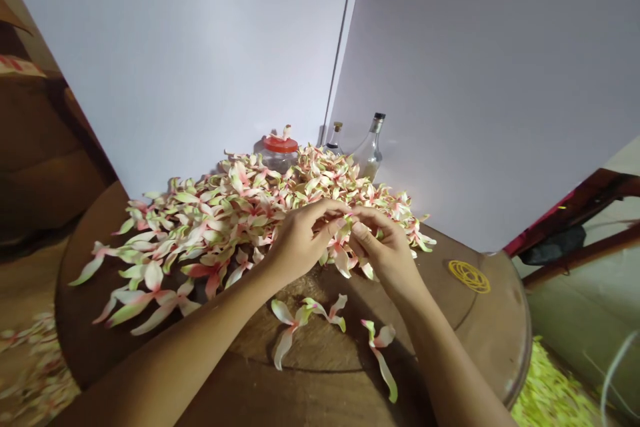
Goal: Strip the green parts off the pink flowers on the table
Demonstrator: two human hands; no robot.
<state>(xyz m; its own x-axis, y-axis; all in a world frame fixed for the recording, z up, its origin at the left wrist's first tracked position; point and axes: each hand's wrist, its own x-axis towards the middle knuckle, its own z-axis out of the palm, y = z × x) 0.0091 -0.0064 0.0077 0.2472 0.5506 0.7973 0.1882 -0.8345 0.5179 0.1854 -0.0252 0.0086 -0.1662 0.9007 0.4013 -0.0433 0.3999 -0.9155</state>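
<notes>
My left hand (306, 237) and my right hand (381, 240) meet over the front of a large heap of pink, white and pale green flowers (220, 213). Their fingertips are pinched together around a flower (345, 230), which is partly hidden by the fingers. Both hands are closed. Below them, on the bare wood, lie a few loose flowers (293, 323), and one more flower (383, 353) rests near my right forearm. The heap spreads across the far and left side of the round wooden table (500, 320).
Behind the heap stand a jar with a red lid (280, 145), a small corked bottle (336, 137) and a taller clear bottle (373, 147). Pale wall panels rise behind. Yellow rings (469, 276) lie at the right. Petals cover the floor left (37, 360) and right (550, 387).
</notes>
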